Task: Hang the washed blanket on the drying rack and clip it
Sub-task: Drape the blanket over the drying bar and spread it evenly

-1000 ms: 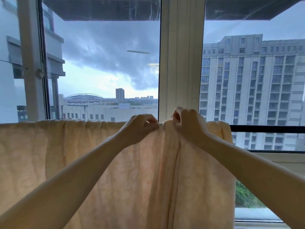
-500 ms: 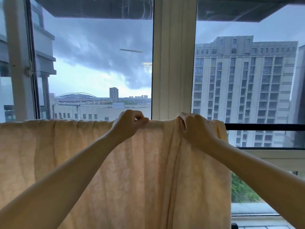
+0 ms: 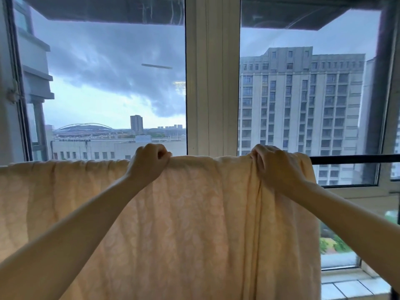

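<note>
A pale peach blanket (image 3: 184, 224) with a faint pattern hangs over a dark horizontal rack bar (image 3: 355, 159), covering it from the left edge to just right of centre. My left hand (image 3: 149, 164) pinches the blanket's top fold near the middle. About an arm's width to the right, my right hand (image 3: 275, 164) grips a bunched vertical fold at the top. The stretch of fabric between the hands lies flat along the bar. No clip shows.
A large window (image 3: 108, 94) stands right behind the rack, with a white frame post (image 3: 213, 83) between its two panes. A tiled sill (image 3: 350, 286) lies at the lower right. Buildings and a cloudy sky are outside.
My hands have moved apart along the top of the blanket, the right one going right, and the fabric between them has spread flat. The view has shifted slightly left.
</note>
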A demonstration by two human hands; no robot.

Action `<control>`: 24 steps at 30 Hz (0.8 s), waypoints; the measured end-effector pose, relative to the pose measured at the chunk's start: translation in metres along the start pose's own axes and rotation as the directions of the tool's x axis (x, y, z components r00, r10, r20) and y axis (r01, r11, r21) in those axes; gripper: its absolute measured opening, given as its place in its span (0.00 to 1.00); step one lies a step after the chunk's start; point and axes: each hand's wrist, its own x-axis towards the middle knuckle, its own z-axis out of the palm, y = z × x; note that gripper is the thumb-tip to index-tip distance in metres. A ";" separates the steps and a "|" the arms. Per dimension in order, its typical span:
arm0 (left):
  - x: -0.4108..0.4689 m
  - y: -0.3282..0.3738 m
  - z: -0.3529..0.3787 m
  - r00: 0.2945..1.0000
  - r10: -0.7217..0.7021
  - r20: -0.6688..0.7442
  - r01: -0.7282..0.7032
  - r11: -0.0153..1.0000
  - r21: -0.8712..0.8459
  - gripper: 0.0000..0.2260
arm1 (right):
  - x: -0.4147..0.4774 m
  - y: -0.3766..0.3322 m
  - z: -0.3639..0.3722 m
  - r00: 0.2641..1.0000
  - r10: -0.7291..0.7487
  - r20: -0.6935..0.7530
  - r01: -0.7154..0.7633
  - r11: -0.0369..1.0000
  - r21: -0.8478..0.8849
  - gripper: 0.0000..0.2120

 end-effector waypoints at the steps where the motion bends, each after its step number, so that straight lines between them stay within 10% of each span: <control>1: -0.002 0.003 0.000 1.000 0.001 -0.014 -0.001 1.000 -0.005 0.07 | 0.000 0.000 0.001 1.000 -0.006 0.003 0.006 1.000 0.002 0.09; 11: -0.016 0.056 0.037 0.918 0.396 -0.003 -0.396 0.918 -0.013 0.07 | -0.008 -0.010 -0.002 0.988 -0.087 0.131 0.095 0.994 -0.056 0.12; 24: -0.005 0.090 0.068 0.960 0.280 -0.010 -0.279 0.955 -0.099 0.16 | -0.029 0.015 -0.005 0.994 -0.084 -0.073 0.059 0.952 -0.299 0.12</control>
